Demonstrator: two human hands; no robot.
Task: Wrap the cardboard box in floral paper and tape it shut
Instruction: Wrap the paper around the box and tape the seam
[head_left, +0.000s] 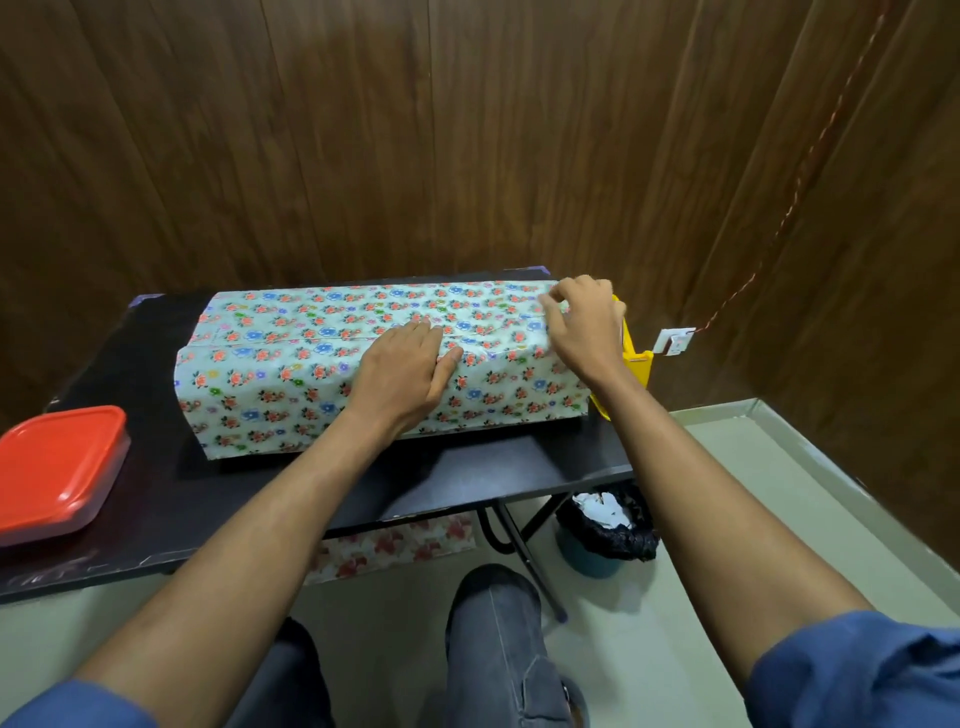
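Seam-taping step is underway. Cardboard box (384, 358), fully covered in floral paper (270, 395), is lying lengthwise on the black table (156, 478). Left hand (402, 371) is pressing flat, fingers straight, on the top seam. Right hand (584, 325) is pinching something at the far right corner, probably a tape strip (too small to confirm). Yellow dispenser (635, 358) is sitting just behind it. Next move calls for smoothing tape along the overlap, then folding the ends. No readable labels or writing.
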